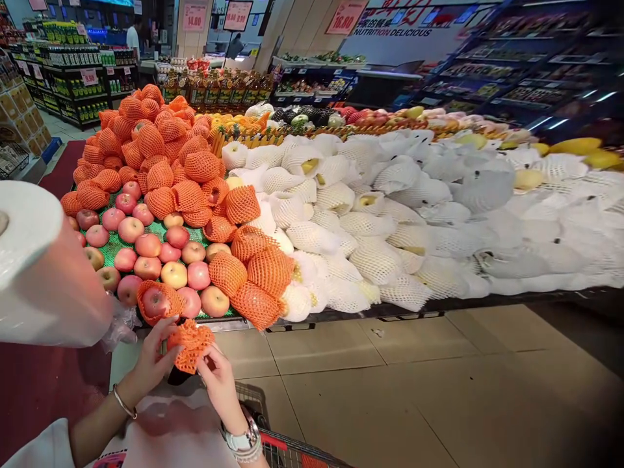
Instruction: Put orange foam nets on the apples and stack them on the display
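An orange foam fruit net (189, 346) is bunched up between my two hands, at the front edge of the apple display. My left hand (153, 357) curls its fingers and thumb around the left side of the net. With thumb and fingers, my right hand (217, 374) pinches the net's lower right edge. Whether fruit is inside the net is hard to make out. Just beyond my left hand, an apple in an orange net (158, 302) lies on the display. Bare red and yellow apples (147, 268) sit behind it on green matting.
A large plastic bag roll (43, 273) stands close on the left. Netted apples (151, 143) are heaped at the back left. White-netted fruit (370, 221) spreads to the right. Below are a shopping cart (292, 447) and the tiled floor (390, 383).
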`<state>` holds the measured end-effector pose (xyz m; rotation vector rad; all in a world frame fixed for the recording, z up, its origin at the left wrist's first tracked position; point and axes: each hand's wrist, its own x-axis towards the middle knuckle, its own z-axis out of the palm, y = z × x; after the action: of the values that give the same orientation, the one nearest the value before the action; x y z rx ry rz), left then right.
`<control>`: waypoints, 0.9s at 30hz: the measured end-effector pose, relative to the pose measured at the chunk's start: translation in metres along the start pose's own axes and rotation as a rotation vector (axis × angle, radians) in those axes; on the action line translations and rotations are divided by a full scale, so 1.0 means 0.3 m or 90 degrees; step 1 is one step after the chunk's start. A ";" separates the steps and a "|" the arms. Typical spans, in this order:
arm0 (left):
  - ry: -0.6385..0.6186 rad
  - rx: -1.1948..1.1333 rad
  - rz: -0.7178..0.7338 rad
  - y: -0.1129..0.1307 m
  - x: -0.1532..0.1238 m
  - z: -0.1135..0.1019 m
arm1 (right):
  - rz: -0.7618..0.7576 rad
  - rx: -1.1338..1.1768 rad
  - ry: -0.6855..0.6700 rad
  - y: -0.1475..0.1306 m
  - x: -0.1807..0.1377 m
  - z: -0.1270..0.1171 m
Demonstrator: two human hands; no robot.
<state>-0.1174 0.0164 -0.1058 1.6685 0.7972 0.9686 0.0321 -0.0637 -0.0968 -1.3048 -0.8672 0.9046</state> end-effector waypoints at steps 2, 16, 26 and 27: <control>-0.018 0.055 0.030 0.025 0.035 0.015 | 0.018 0.056 0.029 0.020 0.017 -0.006; 0.250 0.307 0.205 0.105 0.211 0.058 | 0.064 0.104 -0.061 0.061 0.207 -0.011; 0.136 0.162 -0.193 0.112 0.114 0.005 | 0.004 -0.019 -0.207 -0.129 0.265 -0.057; 0.103 0.158 -0.213 0.125 0.123 0.002 | 0.023 0.007 -0.220 -0.145 0.268 -0.057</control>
<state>-0.0980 0.0375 -0.0618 1.6074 1.3034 0.7986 0.0830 0.0005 -0.0532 -1.1752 -1.1050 1.1828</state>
